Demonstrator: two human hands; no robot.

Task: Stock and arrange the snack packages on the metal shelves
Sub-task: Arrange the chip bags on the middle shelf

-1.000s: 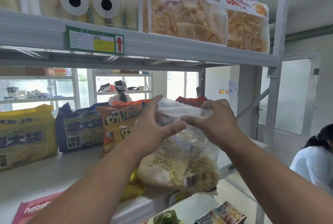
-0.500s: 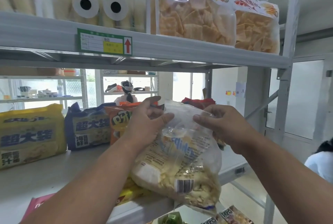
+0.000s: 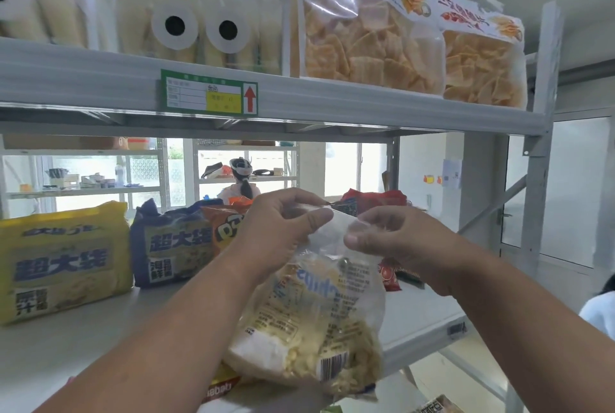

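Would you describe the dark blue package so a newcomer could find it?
Look at the middle metal shelf, left of the hands. The dark blue package stands between a yellow package and an orange bag; it alone is blue.

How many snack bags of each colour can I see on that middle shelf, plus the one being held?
Clear bag, held at its top by the left hand and right hand: 1
Yellow bag: 1
Blue bag: 1
Orange bag: 1
Red bags, piled behind the hands and partly hidden: at least 1
Total: at least 5
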